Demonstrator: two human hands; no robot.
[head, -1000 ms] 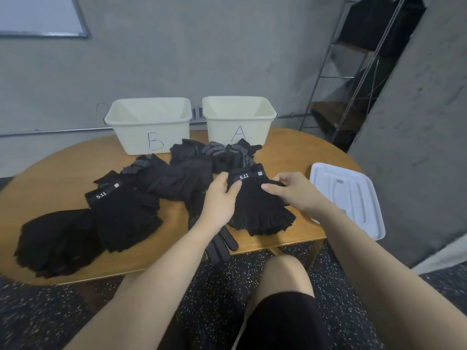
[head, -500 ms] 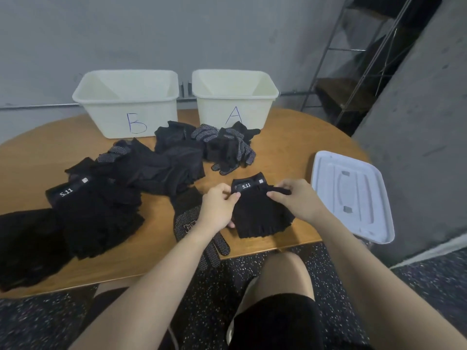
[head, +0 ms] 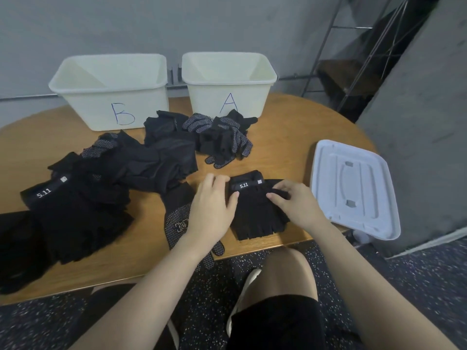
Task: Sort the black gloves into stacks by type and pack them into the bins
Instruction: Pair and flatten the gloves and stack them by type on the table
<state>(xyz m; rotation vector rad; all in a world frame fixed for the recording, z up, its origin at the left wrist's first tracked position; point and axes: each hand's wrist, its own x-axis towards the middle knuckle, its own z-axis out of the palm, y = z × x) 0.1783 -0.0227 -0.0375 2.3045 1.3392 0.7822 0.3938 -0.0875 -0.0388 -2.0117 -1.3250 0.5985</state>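
A black fingerless glove (head: 255,213) with a "5.11" cuff label lies flat near the table's front edge. My right hand (head: 295,205) pinches its right side by the cuff. My left hand (head: 212,205) lies at its left edge with relaxed fingers, the thumb touching the glove. Under my left wrist is a dotted full-finger glove (head: 178,223). A stack of matching 5.11 gloves (head: 75,218) sits at the left. Mixed black gloves (head: 156,162) and dotted gloves (head: 227,137) lie mid-table. Bin B (head: 111,97) and bin A (head: 227,92) stand at the back, nothing visible inside.
A white plastic lid (head: 353,188) lies at the right of the round wooden table (head: 290,127), overhanging its edge. A metal rack (head: 353,72) and a grey wall stand to the right. More black fabric (head: 15,243) sits at the far left.
The fingerless glove has come down flat onto the table near the front edge. My left hand's fingers have let go of the cuff and relaxed. The view has tilted downward.
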